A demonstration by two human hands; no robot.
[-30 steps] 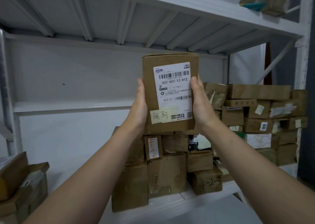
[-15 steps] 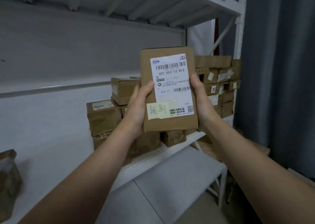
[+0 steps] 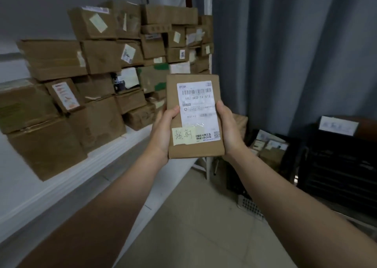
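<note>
I hold a small brown cardboard parcel (image 3: 173,149) upright in front of me, between both hands. It carries a white shipping label with a barcode and a yellow handwritten note at its lower left. My left hand (image 3: 163,131) grips its left edge, thumb over the front. My right hand (image 3: 228,129) grips its right edge, thumb on the label's side. The parcel is off the shelf, out past the rack's right end.
A white shelf (image 3: 67,178) at the left carries a stack of several brown boxes (image 3: 98,120). A grey curtain (image 3: 285,53) hangs behind. Dark crates (image 3: 342,165) and a black bin with parcels (image 3: 269,151) stand on the tiled floor (image 3: 200,227) at the right.
The view has swung right and down, away from the shelf. The parcel has come lower with both hands still on it, and the crates and floor have come into sight.
</note>
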